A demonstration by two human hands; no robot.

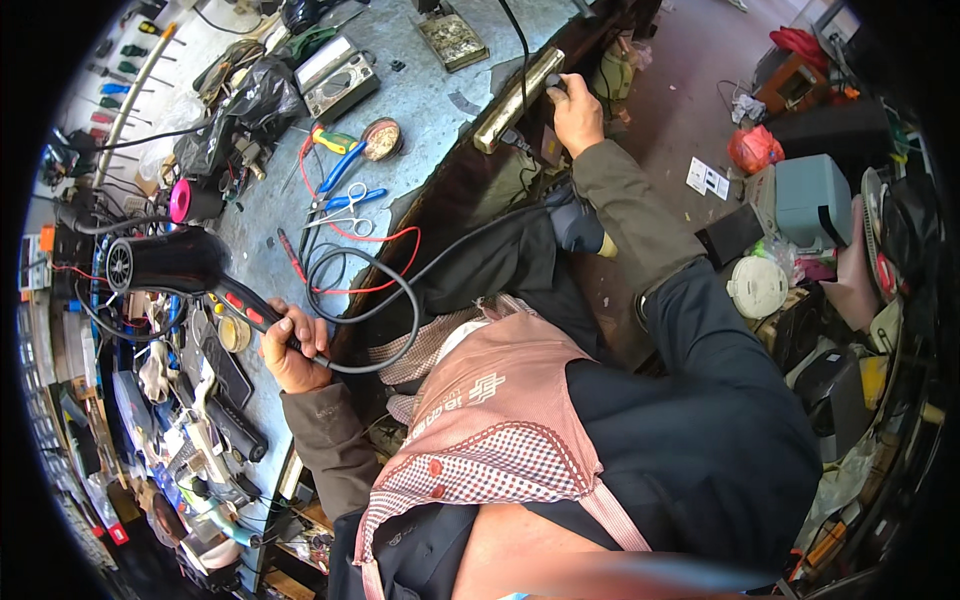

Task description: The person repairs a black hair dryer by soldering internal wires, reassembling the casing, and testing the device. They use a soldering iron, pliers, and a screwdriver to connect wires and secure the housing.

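Observation:
My left hand (297, 350) grips the handle of a black hair dryer (170, 258) with red accents, held over the bench's left part. Its grey cord (415, 315) loops beside my hand and runs right toward my knees, where its end is hidden. At the bench's right edge, my right hand (578, 118) is closed on a small dark piece (556, 90) that I cannot make out clearly. This hand is beside a long pale strip (520, 100), perhaps a power strip, fixed along the bench edge.
The bench holds a multimeter (340, 88), blue-handled pliers (345, 168), scissor-like clamps (350, 208), a round tin (381, 138) and red test leads (415, 250). Clutter and tools crowd the left. On the right floor are a grey-blue box (812, 200) and a red bag (755, 150).

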